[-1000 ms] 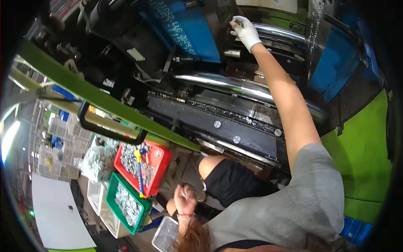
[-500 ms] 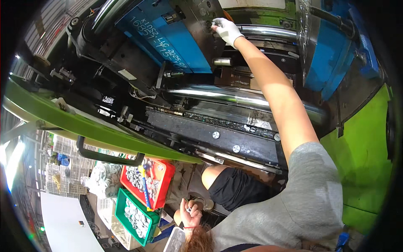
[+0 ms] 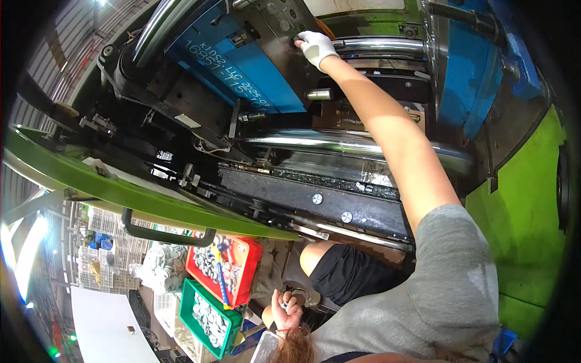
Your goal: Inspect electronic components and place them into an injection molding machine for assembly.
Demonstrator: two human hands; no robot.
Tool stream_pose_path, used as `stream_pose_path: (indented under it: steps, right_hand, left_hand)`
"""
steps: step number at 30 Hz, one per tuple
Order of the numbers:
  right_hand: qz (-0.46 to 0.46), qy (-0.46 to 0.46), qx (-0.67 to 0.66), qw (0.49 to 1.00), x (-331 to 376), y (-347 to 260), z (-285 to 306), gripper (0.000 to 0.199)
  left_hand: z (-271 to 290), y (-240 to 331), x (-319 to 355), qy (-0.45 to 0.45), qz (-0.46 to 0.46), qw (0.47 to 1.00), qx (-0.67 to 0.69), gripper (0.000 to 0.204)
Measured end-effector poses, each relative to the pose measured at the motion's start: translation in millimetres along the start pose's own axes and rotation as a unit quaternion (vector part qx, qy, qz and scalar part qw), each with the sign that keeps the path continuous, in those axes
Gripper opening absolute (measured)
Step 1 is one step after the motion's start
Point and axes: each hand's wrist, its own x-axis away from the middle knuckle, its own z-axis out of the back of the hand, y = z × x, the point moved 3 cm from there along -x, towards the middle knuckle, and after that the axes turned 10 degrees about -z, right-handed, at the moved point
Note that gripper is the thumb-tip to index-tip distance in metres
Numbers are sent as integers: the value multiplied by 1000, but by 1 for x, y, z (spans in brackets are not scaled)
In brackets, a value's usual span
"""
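My right hand (image 3: pixel 318 49), in a white glove with the fingertips bare, reaches up to the steel face (image 3: pixel 287 24) of a blue mould block (image 3: pixel 248 66). Its thumb and fingers are pinched together at that face; whatever lies between them is too small to make out. A metal pin (image 3: pixel 319 94) sticks out of the block just below the wrist. Low in the picture, my left hand (image 3: pixel 287 313), ungloved and with a red band at the wrist, is curled closed around a small silvery piece, mostly hidden by the fingers.
Polished tie bars (image 3: pixel 339 142) cross the machine below the mould, with another blue block (image 3: pixel 469 78) at right. A green door (image 3: pixel 151 202) with a black handle (image 3: pixel 169 235) stands at left. Beyond it, a red crate (image 3: pixel 248 269) and a green crate (image 3: pixel 221 345) hold many small grey parts.
My right hand has shifted slightly left and down along the mould face, still pinched. The left hand stays closed. The whole view has swung a little, moving the crates and door rightward and down.
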Motion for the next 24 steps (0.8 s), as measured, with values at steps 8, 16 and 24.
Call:
stream_pose_path:
  steps: [8,16,24]
  right_hand:
    - [-39,37,7,999,8,-13,-7,29]
    - [-11,73,-88,993,3,7,-16,35]
    - [-15,94,-40,995,7,-2,-12,35]
  left_hand:
    - [1,0,1,0,1,1000,-8,37]
    - [22,12,16,7,-31,999,-8,36]
    - [26,16,20,25,-61,998,-19,35]
